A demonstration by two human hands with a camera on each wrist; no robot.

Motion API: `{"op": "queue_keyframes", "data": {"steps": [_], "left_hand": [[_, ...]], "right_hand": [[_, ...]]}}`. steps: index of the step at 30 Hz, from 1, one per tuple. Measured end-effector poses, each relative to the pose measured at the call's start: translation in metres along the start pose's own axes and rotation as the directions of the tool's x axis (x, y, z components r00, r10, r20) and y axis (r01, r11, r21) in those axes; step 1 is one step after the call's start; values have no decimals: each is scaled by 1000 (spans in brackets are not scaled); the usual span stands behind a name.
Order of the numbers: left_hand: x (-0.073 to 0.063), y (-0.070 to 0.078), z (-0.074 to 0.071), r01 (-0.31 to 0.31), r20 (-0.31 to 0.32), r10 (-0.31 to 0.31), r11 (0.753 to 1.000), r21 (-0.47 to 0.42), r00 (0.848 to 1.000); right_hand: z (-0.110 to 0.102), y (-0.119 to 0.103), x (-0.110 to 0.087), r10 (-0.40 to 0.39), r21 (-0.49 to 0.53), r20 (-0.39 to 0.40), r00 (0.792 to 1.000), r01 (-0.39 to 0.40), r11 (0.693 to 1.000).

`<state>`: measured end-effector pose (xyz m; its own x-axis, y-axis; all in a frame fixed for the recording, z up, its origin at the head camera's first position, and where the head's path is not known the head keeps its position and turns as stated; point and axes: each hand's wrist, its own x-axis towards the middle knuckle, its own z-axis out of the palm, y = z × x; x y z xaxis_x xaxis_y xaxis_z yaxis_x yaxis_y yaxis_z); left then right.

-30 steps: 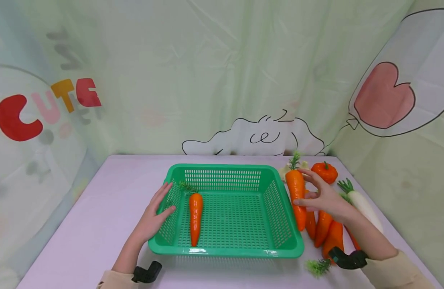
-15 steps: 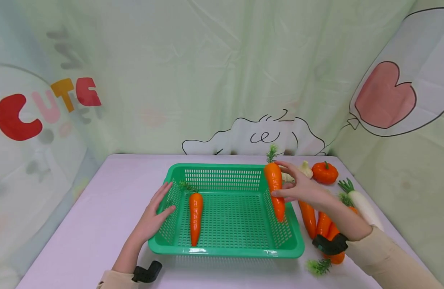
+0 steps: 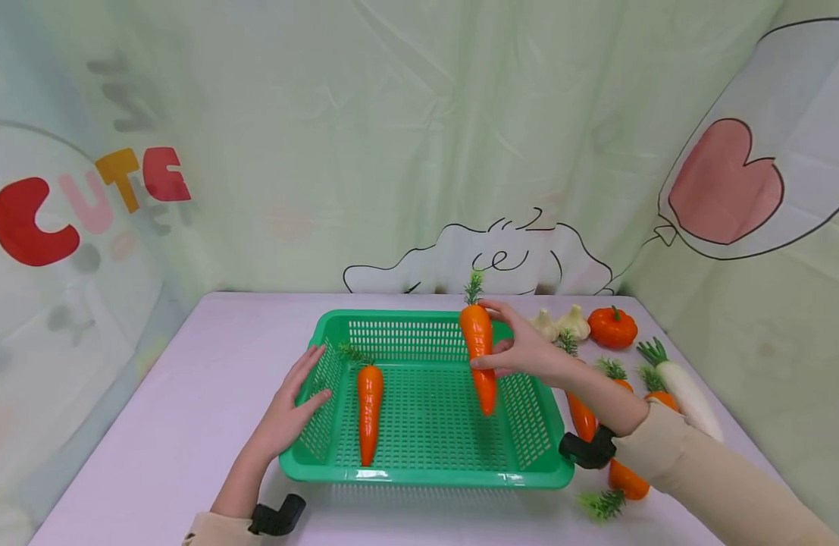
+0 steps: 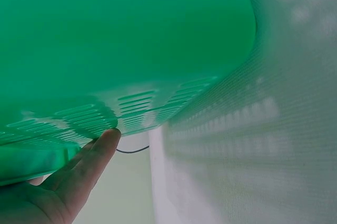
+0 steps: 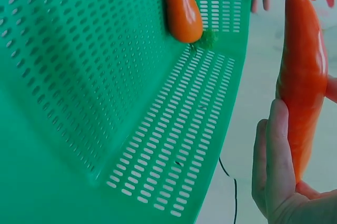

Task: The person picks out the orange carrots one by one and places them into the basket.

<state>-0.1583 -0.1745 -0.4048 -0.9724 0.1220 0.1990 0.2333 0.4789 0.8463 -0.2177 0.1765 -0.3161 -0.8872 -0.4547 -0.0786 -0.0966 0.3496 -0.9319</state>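
Note:
My right hand [image 3: 528, 353] grips a carrot [image 3: 479, 345] with a green leafy top, between thumb and fingers. It is raised over the right half of a green plastic basket [image 3: 426, 475], leaves up and tip down. In the right wrist view, the fingers press along the side of the held carrot [image 5: 303, 71]. A second carrot [image 3: 369, 413] lies lengthwise in the basket's left part. On the basket's left rim rests my left hand [image 3: 286, 417], its fingers straight. From the left wrist view, these fingers [image 4: 87, 174] touch the basket's outer wall.
Right of the basket lie several more carrots [image 3: 581, 417], partly behind my right arm. A white radish [image 3: 688, 394] lies beyond them. Garlic bulbs [image 3: 574, 324] and an orange pumpkin-like vegetable [image 3: 613, 327] sit at the back right. A curtain [image 3: 289, 189] hangs behind the table.
My right hand has carried the carrot leftward from beside the basket's right rim to above its interior. The left hand and the basket have stayed in place.

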Motion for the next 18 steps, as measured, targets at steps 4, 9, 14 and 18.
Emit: {"op": "queue_keyframes", "data": {"steps": [4,9,14,18], "left_hand": [[0,0,0,-1,-2,1,1000,4,1000],[0,0,-1,-1,-1,1,1000,6,1000],[1,-1,-1,-3,0,3,1000,1,1000],[1,-2,0,-5,1,5,1000,0,1000]], "right_hand": [[8,-1,8,-10,18,17,1000,9,1000],[20,-1,17,-11,16,29,1000,10,1000],[32,3,25,0,6,59,998,0,1000],[40,10,31,14,-11,67,998,-13,1000]]}}
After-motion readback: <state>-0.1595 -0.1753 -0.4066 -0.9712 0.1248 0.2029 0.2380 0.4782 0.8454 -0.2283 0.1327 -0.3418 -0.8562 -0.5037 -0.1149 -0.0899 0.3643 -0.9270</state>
